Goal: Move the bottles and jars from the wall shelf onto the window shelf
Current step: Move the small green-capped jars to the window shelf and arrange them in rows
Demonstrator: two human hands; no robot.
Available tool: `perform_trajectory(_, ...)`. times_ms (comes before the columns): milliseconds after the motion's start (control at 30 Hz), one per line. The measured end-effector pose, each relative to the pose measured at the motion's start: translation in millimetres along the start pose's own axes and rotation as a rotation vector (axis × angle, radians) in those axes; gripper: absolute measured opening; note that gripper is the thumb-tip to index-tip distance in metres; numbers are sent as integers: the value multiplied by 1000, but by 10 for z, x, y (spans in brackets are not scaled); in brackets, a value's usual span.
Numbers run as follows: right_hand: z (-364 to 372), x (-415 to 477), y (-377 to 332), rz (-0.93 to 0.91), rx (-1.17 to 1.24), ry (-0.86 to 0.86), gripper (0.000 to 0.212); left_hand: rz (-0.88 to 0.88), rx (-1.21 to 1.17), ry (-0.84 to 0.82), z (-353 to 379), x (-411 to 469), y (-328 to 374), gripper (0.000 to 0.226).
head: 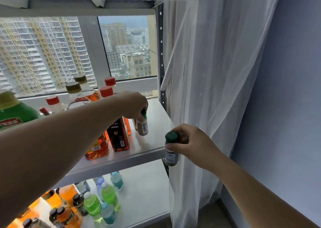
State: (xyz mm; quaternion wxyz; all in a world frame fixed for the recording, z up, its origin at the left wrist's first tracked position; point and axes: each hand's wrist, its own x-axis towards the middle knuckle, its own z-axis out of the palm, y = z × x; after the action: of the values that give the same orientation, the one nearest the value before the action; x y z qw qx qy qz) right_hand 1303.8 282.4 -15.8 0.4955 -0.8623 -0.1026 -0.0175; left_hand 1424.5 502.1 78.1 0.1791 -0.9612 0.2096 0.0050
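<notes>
Left hand (pixel 134 104): fingers clasp tan jar (pixel 142 126) by its green cap, over shelf (pixel 154 141)
Right hand (pixel 189 144): fingers clasp olive jar (pixel 171 149), 5 o'clock of tan jar

Bottle labels (pixel 118 137) all illegible

Beyond the left grip (pixel 133 104), a wide window (pixel 52 54) lets in soft daylight and looks out on high-rise blocks. A pale frame post (pixel 93 50) divides the glass. The grey metal window shelf (pixel 156 118) stands against it, its dark perforated upright (pixel 161 42) rising up and left of the right grip (pixel 187 141). Just beside that grip, to its right, hangs a sheer white curtain (pixel 208 71), with a plain bluish wall (pixel 286 88) farther right. Below lies brownish floor (pixel 217 215).
</notes>
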Motion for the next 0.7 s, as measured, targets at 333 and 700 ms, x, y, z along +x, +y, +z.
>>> perform_trajectory(333, 48, 148, 82, 28, 50, 31, 34, -69, 20, -138, 224, 372, -42, 39)
perform_trajectory(700, 247, 275, 98, 37, 42, 37, 35, -69, 88, -130, 242, 350, -5, 37)
